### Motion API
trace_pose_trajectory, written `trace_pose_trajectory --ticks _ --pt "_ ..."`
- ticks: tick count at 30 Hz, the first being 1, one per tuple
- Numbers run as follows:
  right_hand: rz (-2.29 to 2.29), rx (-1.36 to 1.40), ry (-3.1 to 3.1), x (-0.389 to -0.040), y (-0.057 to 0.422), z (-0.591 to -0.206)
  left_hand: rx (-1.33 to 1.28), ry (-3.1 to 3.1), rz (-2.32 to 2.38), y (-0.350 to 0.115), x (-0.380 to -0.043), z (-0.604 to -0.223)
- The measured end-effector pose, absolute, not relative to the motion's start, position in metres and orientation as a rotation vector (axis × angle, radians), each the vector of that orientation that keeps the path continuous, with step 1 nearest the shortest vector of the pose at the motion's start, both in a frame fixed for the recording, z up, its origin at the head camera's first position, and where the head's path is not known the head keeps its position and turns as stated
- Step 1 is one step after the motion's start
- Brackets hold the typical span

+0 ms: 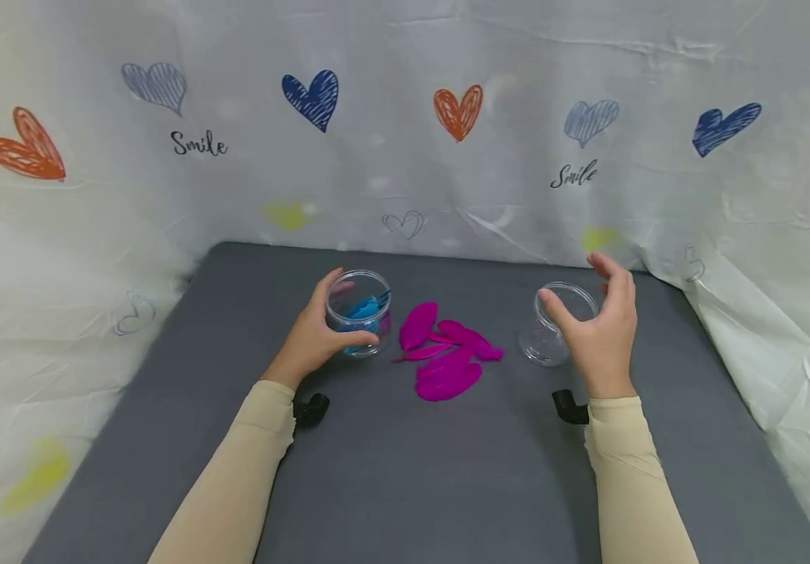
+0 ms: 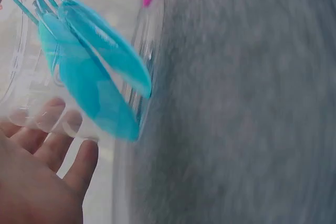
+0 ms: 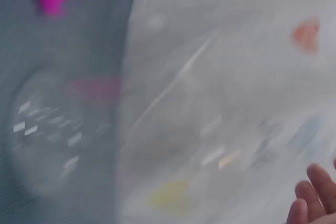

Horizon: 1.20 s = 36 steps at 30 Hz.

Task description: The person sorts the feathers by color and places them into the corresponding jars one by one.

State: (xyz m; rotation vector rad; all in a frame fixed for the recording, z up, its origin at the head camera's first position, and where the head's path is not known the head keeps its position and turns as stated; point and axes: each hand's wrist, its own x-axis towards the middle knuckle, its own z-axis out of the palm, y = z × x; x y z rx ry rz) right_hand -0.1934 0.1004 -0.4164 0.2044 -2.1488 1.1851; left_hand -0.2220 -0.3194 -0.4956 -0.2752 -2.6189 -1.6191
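Observation:
A clear plastic jar (image 1: 384, 333) with blue feathers (image 2: 89, 77) inside stands at the centre-left of the table. My left hand (image 1: 316, 333) grips it, thumb across the near side and fingers round the far left side. To the right is a second clear jar (image 1: 542, 350), with no contents visible in it. My right hand (image 1: 602, 337) is spread beside and behind that jar, its thumb over the rim in the head view; whether it touches, I cannot tell. Between the jars lies a loose group of magenta feathers (image 1: 447, 382).
The grey table (image 1: 412, 486) reaches back to a white hanging sheet (image 1: 377, 172) printed with hearts and the word Smile. The same sheet drapes along both sides. Black wrist mounts (image 1: 569, 407) sit at both sleeve ends, close above the tabletop.

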Motion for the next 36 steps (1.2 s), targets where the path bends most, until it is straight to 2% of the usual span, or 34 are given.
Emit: trace_pose_trajectory --ticks 7,13,18,28,36 --pt "1.481 0.076 -2.114 -0.21 0.141 -0.464 -0.247 -2.46 -1.337 -0.305 -0.197 -0.474" --pt "1.584 0.112 -2.085 -0.219 0.146 -0.482 -0.494 -2.283 -0.937 -0.263 -0.167 -0.445" --pt "1.692 0.153 -2.064 -0.223 0.146 -0.489 -0.64 -2.464 -0.638 -0.222 -0.164 -0.439" --pt "1.702 0.206 -2.099 -0.231 0.135 -0.499 -0.281 -2.816 -0.357 -0.194 -0.188 -0.474" --pt "1.697 0.202 -2.127 -0.229 0.139 -0.502 -0.21 -2.892 -0.303 -0.184 -0.194 -0.48"
